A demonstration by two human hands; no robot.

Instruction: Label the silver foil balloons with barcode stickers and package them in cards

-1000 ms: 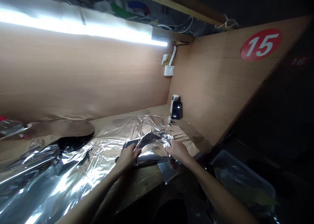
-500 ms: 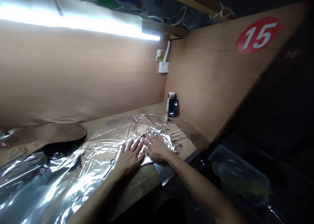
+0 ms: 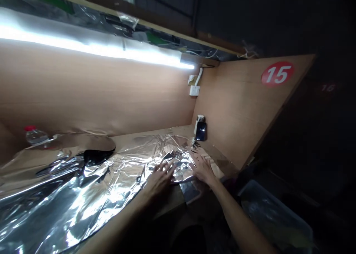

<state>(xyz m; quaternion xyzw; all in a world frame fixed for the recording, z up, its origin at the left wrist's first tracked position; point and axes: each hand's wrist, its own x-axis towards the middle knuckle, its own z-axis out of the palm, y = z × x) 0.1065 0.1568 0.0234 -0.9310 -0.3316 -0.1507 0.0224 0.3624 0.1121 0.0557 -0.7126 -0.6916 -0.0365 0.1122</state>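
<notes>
A crumpled sheet of shiny silvery film (image 3: 97, 204) covers much of the table and runs down over its front edge at the left. My left hand (image 3: 161, 176) rests palm down on the film, its fingers stretched and a little apart. To the right, my right hand (image 3: 204, 169) also lies on it, open with spread fingers. Between the two hands shows a bright, creased patch of film (image 3: 183, 168). A flap of film (image 3: 190, 192) hangs over the table edge below the right hand.
At the back corner a phone (image 3: 201, 131) leans against a metal-lidded jar (image 3: 199, 119). A red-capped bottle (image 3: 36, 136) stands far left. A clear plastic bin (image 3: 278, 213) is at the lower right. Board walls enclose the table, with a socket (image 3: 194, 90) and a lamp (image 3: 111, 49).
My hands have moved apart; the right one has shifted right, uncovering the film between them. The view has shifted up and left, bringing the red-capped bottle into sight.
</notes>
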